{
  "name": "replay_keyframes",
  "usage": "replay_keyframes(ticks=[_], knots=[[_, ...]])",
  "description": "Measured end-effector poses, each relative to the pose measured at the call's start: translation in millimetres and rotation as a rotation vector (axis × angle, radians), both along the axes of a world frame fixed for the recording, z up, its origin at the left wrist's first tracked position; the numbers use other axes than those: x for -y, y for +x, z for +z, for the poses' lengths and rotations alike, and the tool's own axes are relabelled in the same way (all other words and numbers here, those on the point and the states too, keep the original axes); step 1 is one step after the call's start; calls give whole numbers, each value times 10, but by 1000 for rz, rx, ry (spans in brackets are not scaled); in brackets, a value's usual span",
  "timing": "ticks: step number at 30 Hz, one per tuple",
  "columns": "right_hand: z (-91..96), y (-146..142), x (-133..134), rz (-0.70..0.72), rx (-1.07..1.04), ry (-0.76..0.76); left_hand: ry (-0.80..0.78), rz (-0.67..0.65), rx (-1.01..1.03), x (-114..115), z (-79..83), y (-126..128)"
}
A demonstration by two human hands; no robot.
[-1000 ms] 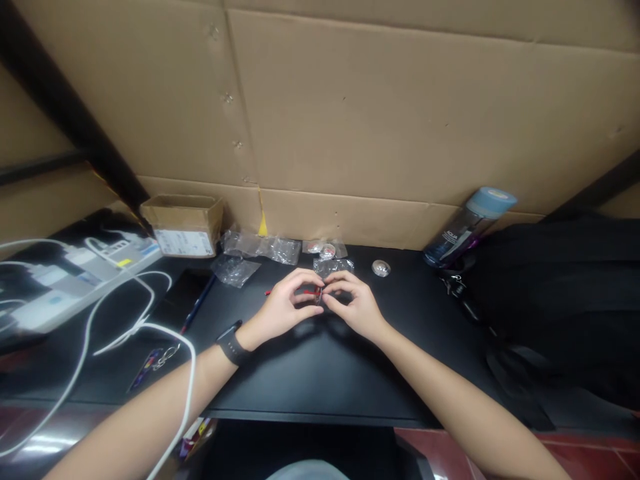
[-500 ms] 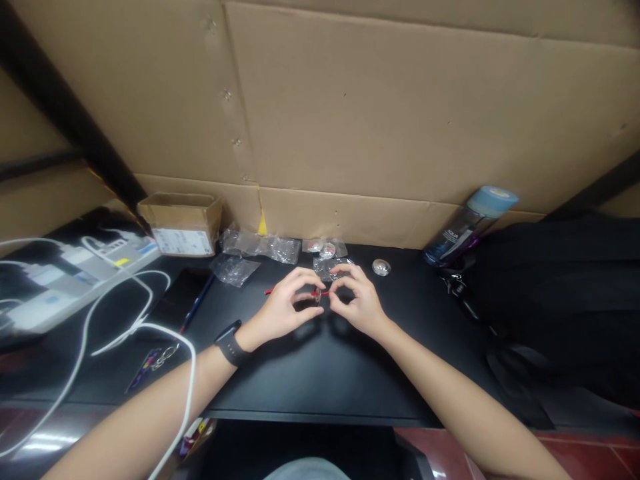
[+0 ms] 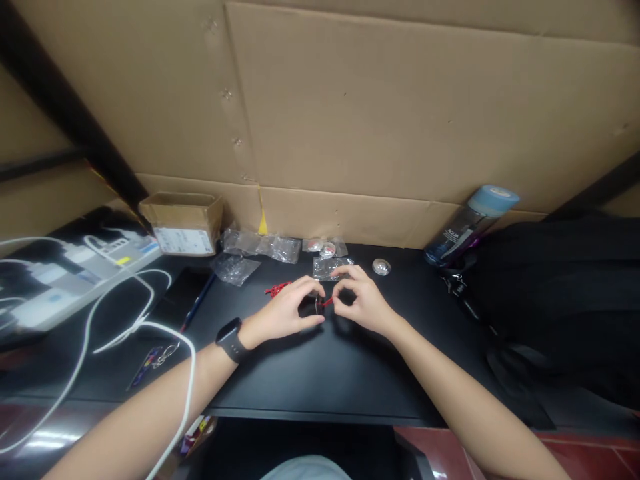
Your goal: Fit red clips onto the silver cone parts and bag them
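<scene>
My left hand (image 3: 287,311) curls its thumb and fingers around a small clear round piece (image 3: 318,306), seen nearly edge-on. Between thumb and forefinger, my right hand (image 3: 364,301) pinches a red cord (image 3: 328,301) that runs to the round piece. Whether the cord passes through it is too small to tell. A bunch of red strands (image 3: 275,289) lies on the table just beyond my left hand. Behind my fingers are a crinkled clear plastic wrapper (image 3: 327,268) and, farther right, a shiny round piece (image 3: 381,267).
A cardboard box (image 3: 183,223) and several plastic wrappers (image 3: 265,245) sit along the cardboard wall. On the left are a power strip (image 3: 65,287), white cables and a dark phone (image 3: 183,293). A bottle (image 3: 465,227) and black bag (image 3: 565,300) stand right.
My right hand has shifted slightly right and down, with the red cord now slanting from its pinch. More red strands show beyond my left hand, which has moved slightly lower.
</scene>
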State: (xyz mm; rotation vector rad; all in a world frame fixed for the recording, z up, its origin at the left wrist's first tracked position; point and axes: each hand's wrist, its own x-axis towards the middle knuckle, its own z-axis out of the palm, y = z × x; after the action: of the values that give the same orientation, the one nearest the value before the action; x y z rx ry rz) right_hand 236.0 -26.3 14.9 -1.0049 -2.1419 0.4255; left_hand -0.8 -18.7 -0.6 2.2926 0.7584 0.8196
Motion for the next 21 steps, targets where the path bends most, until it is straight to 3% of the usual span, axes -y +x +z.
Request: replay_keyframes(ticks=[9,14,21], knots=[[17,83,13,-13,157,-19,252,27,-312,66,-27,18],[50,147,-7,-33,196,-28,291,-90,-371,109,-8,23],[50,195,-13,-25,244,-70,305,-106,-457,147,-84,62]])
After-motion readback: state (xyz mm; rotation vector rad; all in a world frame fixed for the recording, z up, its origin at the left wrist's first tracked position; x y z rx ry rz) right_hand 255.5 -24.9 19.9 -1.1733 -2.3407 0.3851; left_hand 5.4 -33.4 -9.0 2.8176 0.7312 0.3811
